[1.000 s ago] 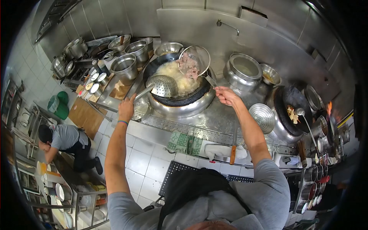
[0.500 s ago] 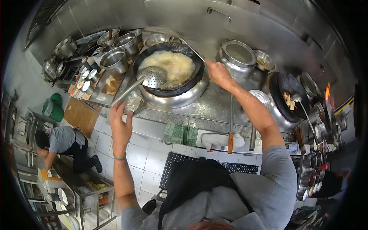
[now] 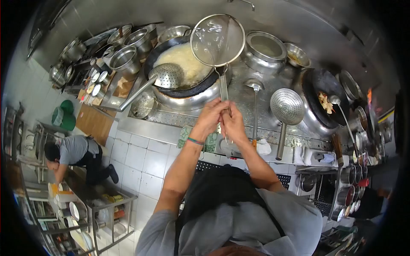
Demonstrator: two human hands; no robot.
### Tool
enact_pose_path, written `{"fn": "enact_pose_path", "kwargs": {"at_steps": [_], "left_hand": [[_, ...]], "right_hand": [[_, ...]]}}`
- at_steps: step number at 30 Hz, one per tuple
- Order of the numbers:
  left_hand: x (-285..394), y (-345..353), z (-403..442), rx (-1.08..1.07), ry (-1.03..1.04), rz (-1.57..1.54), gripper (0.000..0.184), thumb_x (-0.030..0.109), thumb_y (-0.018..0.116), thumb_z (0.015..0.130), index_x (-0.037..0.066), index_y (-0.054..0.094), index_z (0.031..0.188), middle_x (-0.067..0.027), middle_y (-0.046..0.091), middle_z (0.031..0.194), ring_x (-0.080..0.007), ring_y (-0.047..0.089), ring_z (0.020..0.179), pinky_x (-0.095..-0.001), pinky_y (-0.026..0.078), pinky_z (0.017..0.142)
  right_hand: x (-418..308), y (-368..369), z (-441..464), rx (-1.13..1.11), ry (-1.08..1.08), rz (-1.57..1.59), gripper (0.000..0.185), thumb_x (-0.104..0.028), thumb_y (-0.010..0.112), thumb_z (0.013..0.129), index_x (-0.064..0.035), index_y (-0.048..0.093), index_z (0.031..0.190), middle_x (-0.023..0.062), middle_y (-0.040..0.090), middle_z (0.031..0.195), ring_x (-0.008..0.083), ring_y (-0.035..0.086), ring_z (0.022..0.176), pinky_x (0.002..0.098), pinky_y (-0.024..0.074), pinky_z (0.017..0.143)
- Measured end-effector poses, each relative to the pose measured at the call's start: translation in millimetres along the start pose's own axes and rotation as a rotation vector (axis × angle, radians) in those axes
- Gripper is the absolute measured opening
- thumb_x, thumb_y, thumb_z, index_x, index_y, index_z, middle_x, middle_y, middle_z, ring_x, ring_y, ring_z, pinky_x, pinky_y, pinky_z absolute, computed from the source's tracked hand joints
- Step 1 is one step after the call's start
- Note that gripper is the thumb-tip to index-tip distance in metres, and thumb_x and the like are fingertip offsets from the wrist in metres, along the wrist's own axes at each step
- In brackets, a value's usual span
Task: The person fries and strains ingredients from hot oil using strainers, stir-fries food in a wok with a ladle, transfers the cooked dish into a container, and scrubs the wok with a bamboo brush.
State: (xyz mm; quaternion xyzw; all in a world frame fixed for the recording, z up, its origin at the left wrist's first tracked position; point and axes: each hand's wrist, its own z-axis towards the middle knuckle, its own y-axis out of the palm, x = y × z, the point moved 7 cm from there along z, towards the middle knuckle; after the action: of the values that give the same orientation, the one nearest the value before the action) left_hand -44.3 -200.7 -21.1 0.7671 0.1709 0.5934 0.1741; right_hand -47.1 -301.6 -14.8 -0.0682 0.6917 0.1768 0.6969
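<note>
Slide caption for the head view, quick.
Left hand and right hand together hold a mesh strainer near a foaming wok.

left hand (image 3: 208, 117), right hand (image 3: 232, 122): on mesh strainer (image 3: 219, 39) handle | perforated ladle (image 3: 168, 75): over wok (image 3: 154, 54), foamy liquid (image 3: 181, 58)

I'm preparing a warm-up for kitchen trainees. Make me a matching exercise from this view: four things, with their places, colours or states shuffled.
1. Mesh strainer
2. Apron
3. Wristband
4. Liquid in the left-hand wok

A. Around the left wrist
B. Pale and frothy
C. Held by its handle
D. Black

Pairs: 1-C, 2-D, 3-A, 4-B
</note>
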Motion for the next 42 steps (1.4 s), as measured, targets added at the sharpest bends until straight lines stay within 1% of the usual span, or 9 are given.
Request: {"fn": "enact_pose_path", "kwargs": {"at_steps": [6, 8, 11, 15, 21, 24, 28, 36, 42], "left_hand": [[35.8, -1.5, 0.3, 0.201, 0.225, -0.230, 0.019, 0.014, 0.062, 0.096, 0.005, 0.058, 0.113, -0.0104, 0.069, 0.103, -0.0180, 0.070, 0.073, -0.0283, 0.055, 0.054], [73.2, -31.5, -8.8, 0.221, 0.236, -0.081, 0.016, 0.016, 0.061, 0.097, 0.006, 0.057, 0.108, -0.0091, 0.070, 0.098, -0.0143, 0.064, 0.057, -0.0253, 0.050, 0.044], [134.2, -99.2, -22.8, 0.447, 0.283, 0.355, 0.013, 0.017, 0.056, 0.098, 0.004, 0.058, 0.102, -0.0028, 0.066, 0.082, -0.0062, 0.053, 0.049, -0.0227, 0.039, 0.037], [214.0, -196.1, -21.4, 0.855, 0.444, 1.472, 0.020, 0.017, 0.056, 0.092, -0.002, 0.062, 0.091, -0.0215, 0.068, 0.081, -0.0352, 0.067, 0.064, -0.0439, 0.053, 0.058], [232.5, -286.7, 19.3, 0.815, 0.280, 1.856, 0.020, 0.013, 0.053, 0.088, 0.002, 0.068, 0.095, -0.0281, 0.068, 0.090, -0.0479, 0.064, 0.093, -0.0537, 0.050, 0.084], [234.8, -293.1, 26.8, 0.717, 0.359, 1.896, 0.021, 0.011, 0.054, 0.087, 0.000, 0.068, 0.097, -0.0287, 0.067, 0.090, -0.0490, 0.064, 0.091, -0.0539, 0.051, 0.084], [243.6, -323.9, 42.7, 0.571, 0.344, 1.613, 0.020, 0.015, 0.058, 0.089, -0.004, 0.065, 0.092, -0.0198, 0.065, 0.071, -0.0304, 0.061, 0.047, -0.0417, 0.050, 0.046], [256.2, -357.4, 74.2, 0.359, 0.059, 1.215, 0.015, 0.010, 0.054, 0.091, -0.003, 0.061, 0.089, -0.0092, 0.063, 0.067, -0.0178, 0.058, 0.043, -0.0342, 0.046, 0.035], [259.1, -351.5, 104.1, 0.232, 0.015, 1.167, 0.014, 0.011, 0.054, 0.091, -0.002, 0.059, 0.089, -0.0068, 0.062, 0.070, -0.0158, 0.055, 0.044, -0.0327, 0.044, 0.035]], "right_hand": [[12.4, -66.2, -36.9, 0.050, -0.194, -0.669, 0.041, -0.022, 0.060, 0.096, 0.0045, 0.058, 0.126, 0.0286, 0.062, 0.112, 0.0375, 0.062, 0.106, 0.0435, 0.0507, 0.091], [52.1, -120.8, -54.8, 0.365, -0.249, -1.184, 0.049, -0.030, 0.064, 0.092, 0.0043, 0.057, 0.126, 0.0254, 0.059, 0.107, 0.0407, 0.061, 0.098, 0.0469, 0.0503, 0.085], [103.4, -165.0, -71.4, 0.290, 0.229, -1.178, 0.053, -0.035, 0.069, 0.086, 0.0042, 0.058, 0.121, 0.0254, 0.059, 0.111, 0.0446, 0.059, 0.102, 0.0502, 0.0493, 0.087], [136.0, -175.4, -64.1, 0.261, 0.260, -1.160, 0.046, -0.025, 0.069, 0.083, 0.0050, 0.057, 0.116, 0.0271, 0.061, 0.109, 0.0469, 0.061, 0.100, 0.0491, 0.0505, 0.087], [68.7, -178.1, -59.8, 0.340, 0.208, -0.916, 0.035, -0.008, 0.062, 0.083, 0.0098, 0.056, 0.113, 0.0292, 0.066, 0.097, 0.0463, 0.065, 0.094, 0.0478, 0.0518, 0.083], [47.4, -158.5, -67.2, 0.404, -0.213, -0.971, 0.038, -0.005, 0.056, 0.090, 0.0065, 0.052, 0.126, 0.0208, 0.066, 0.076, 0.0362, 0.069, 0.071, 0.0420, 0.0542, 0.064], [-29.4, -66.8, -40.0, 0.225, 0.246, -0.304, 0.044, -0.007, 0.048, 0.099, 0.0006, 0.040, 0.142, -0.0009, 0.045, 0.057, 0.0102, 0.044, 0.037, 0.0262, 0.0333, 0.032], [16.3, 69.6, 108.4, 0.347, -0.011, -0.714, 0.046, -0.011, 0.053, 0.095, 0.0048, 0.042, 0.138, 0.0112, 0.058, 0.071, 0.0170, 0.056, 0.052, 0.0351, 0.0474, 0.046], [55.5, 181.1, 158.6, 0.477, 0.358, 0.148, 0.011, -0.009, 0.052, 0.097, 0.0011, 0.050, 0.099, 0.0140, 0.055, 0.074, 0.0232, 0.054, 0.052, 0.0414, 0.0493, 0.045]]}}
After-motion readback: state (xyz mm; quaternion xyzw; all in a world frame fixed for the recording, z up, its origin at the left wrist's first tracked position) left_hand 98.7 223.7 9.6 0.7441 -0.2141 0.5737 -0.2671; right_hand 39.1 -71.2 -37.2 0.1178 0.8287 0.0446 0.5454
